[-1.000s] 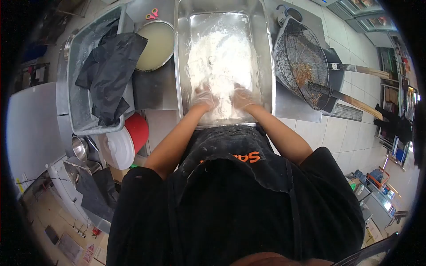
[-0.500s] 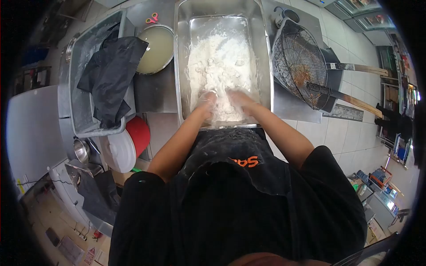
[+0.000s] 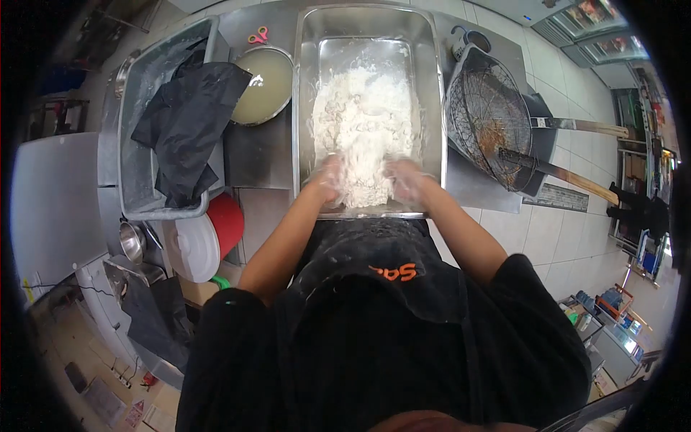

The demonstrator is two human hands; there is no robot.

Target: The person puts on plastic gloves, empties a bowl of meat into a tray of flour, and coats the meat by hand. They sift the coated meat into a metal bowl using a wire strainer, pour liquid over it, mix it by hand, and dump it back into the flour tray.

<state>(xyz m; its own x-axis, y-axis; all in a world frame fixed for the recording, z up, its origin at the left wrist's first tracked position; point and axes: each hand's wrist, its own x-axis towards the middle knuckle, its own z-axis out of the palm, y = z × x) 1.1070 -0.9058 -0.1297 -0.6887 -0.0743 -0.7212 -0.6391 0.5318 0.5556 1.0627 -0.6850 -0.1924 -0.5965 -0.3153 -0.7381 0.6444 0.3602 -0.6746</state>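
Note:
A deep metal pan (image 3: pixel 296 108) holds a heap of white flour (image 3: pixel 367 108), with lumpy coated pieces showing in it. At the near left of the heap, my left hand (image 3: pixel 330 180) touches the flour, its fingers blurred and dusted white. My right hand (image 3: pixel 407 180) is opposite, at the near right of the heap, also floury and smeared by motion. Between the two hands the flour is blurred. What either hand holds, if anything, cannot be made out.
Left of the pan stand a bowl of cloudy liquid (image 3: pixel 266 90), pink scissors (image 3: pixel 258 34) and a grey tub (image 3: pixel 137 173) with a black bag (image 3: pixel 191 119). To the right lies a wire strainer (image 3: pixel 489 108), its long wooden handle (image 3: pixel 576 180) jutting right, near a mug (image 3: pixel 475 42).
My hands have moved apart and slightly nearer to me. The flour between them is heaped differently. The whole view has shifted a little, so the pan appears lower and further right.

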